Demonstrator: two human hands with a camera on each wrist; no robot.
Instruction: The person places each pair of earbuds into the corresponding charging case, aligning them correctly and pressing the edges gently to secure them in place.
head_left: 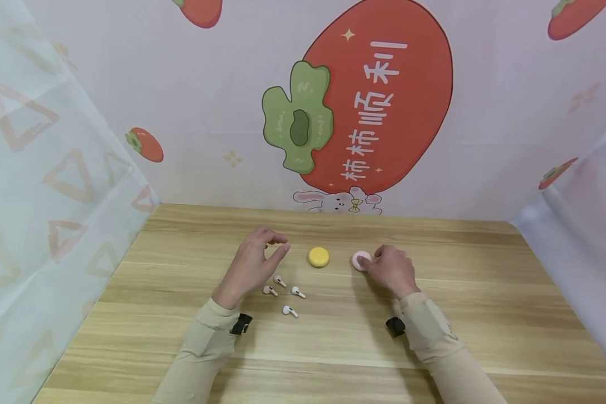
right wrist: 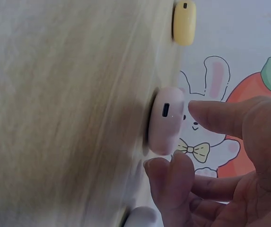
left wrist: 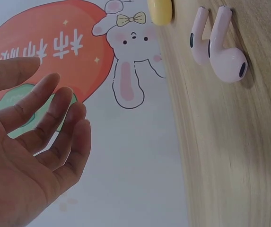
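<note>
My right hand (head_left: 394,270) is at the round pink earphone case (head_left: 359,261), with thumb and bent fingers around its edge. In the right wrist view the pink case (right wrist: 166,125), charging slot showing, lies between the thumb and the fingertips, with a gap at the thumb. My left hand (head_left: 252,261) hovers over the table, fingers loosely bent, holding nothing. Just below it lie two pink earbuds (head_left: 270,290) and two white earbuds (head_left: 298,292). Between the hands sits a round yellow case (head_left: 318,257).
A whitish rounded object (right wrist: 142,217) stands beyond the right fingertips in the right wrist view, mostly cut off. The wooden table (head_left: 333,359) meets a printed cloth backdrop (head_left: 207,168) behind, with cloth walls at both sides.
</note>
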